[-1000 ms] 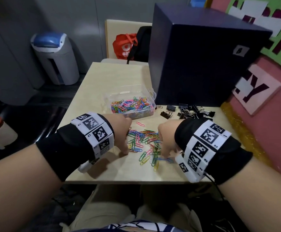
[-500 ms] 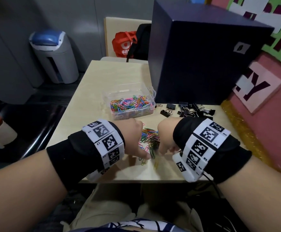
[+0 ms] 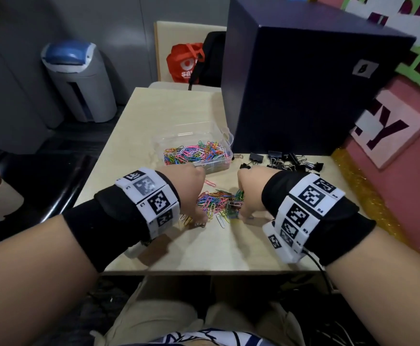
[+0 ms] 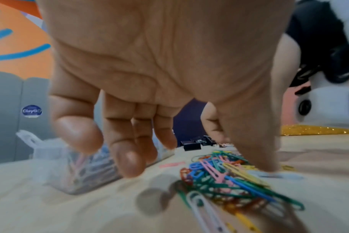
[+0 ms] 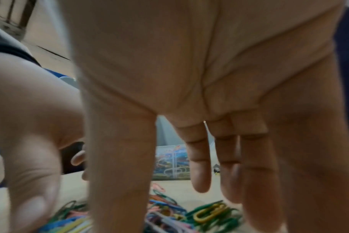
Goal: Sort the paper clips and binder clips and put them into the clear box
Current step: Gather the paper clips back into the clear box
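A heap of coloured paper clips (image 3: 217, 202) lies on the table between my hands. My left hand (image 3: 196, 211) stands at its left side with fingers hanging relaxed, and its thumb (image 4: 267, 164) touches the table at the heap (image 4: 225, 178). My right hand (image 3: 247, 208) stands at the right side, its straight fingers (image 5: 255, 181) pointing down onto the clips (image 5: 207, 212). Neither hand holds anything. Just beyond the hands sits the clear box (image 3: 220, 136), part full of paper clips. Black binder clips (image 3: 287, 161) lie to its right.
A big dark blue box (image 3: 303, 78) fills the table's back right, just behind the binder clips. A stray pink clip (image 3: 210, 183) and a white one (image 3: 220, 221) lie beside the heap. The table's front edge (image 3: 204, 269) is close to me. A pink wall (image 3: 408, 196) borders the right.
My left hand has slid right toward the right hand, and the spread-out paper clips are now bunched into a tighter heap between them.
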The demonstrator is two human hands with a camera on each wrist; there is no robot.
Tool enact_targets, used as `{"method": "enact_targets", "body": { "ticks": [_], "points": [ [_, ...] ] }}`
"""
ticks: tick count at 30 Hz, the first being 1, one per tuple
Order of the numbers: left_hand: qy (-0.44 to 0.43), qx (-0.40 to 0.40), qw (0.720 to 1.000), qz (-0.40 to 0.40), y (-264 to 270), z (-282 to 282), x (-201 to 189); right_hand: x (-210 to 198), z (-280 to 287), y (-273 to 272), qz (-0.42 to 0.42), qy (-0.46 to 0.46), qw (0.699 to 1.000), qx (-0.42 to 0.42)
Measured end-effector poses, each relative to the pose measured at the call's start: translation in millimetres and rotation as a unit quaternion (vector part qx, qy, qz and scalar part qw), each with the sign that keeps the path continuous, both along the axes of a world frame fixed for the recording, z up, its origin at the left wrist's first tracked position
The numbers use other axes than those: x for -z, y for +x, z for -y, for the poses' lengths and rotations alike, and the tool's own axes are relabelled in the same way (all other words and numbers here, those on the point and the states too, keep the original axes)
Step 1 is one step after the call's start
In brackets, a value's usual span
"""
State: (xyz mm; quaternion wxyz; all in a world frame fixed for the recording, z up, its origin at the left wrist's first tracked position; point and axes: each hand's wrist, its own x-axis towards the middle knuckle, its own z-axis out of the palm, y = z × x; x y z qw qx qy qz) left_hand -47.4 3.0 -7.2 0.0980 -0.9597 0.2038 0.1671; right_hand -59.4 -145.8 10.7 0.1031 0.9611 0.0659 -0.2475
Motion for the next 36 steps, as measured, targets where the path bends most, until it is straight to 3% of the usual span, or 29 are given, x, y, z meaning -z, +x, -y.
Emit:
{"method": "enact_targets", "body": {
  "ticks": [6, 12, 16, 22, 36],
  "points": [
    [0.025, -0.009, 0.998, -0.048, 0.7, -2.8, 3.4, 3.4, -5.6, -6.9, -0.029, -0.068, 0.997, -0.025],
    [-0.042, 0.007, 0.999, -0.011, 8.2, 11.2, 9.1, 10.4, -15.0, 5.5, 0.015, 0.024, 0.999, -0.042],
    [-0.094, -0.004, 0.996, -0.001, 13.6, 6.9, 11.0, 14.3, -10.0, 6.5, 0.035, 0.089, 0.995, 0.0],
    [-0.056, 0.019, 0.998, -0.008, 18.6, 3.2, 13.0, 25.7, -14.2, 11.3, 0.049, 0.125, 0.991, -0.019],
    [-0.023, 0.023, 0.999, 0.016, 20.8, 6.3, 4.8, 10.1, -12.1, 28.8, 0.076, 0.108, 0.99, -0.055]
  ]
}}
